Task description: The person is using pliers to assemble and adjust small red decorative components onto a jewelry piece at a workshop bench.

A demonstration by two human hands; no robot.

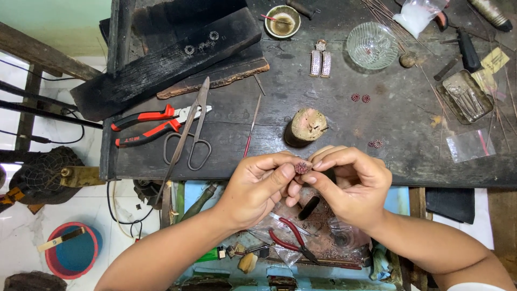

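My left hand (261, 186) and my right hand (350, 183) meet at the front edge of a dark wooden workbench (323, 118). Between the fingertips of both hands sits a small round reddish filigree piece (302, 167). Both hands pinch it. Just beyond them stands a short wooden stump block (305, 127). Similar small reddish round pieces (360, 98) lie further back, and another pair (375, 144) lies right of the stump.
Scissors (191, 129) and red-handled pliers (148, 126) lie at the left, beside a thin red-handled file (251, 126). A glass bowl (371, 46), a small cup (283, 21) and a metal tray (466, 97) sit at the back. Red-handled pliers (291, 237) rest below the bench.
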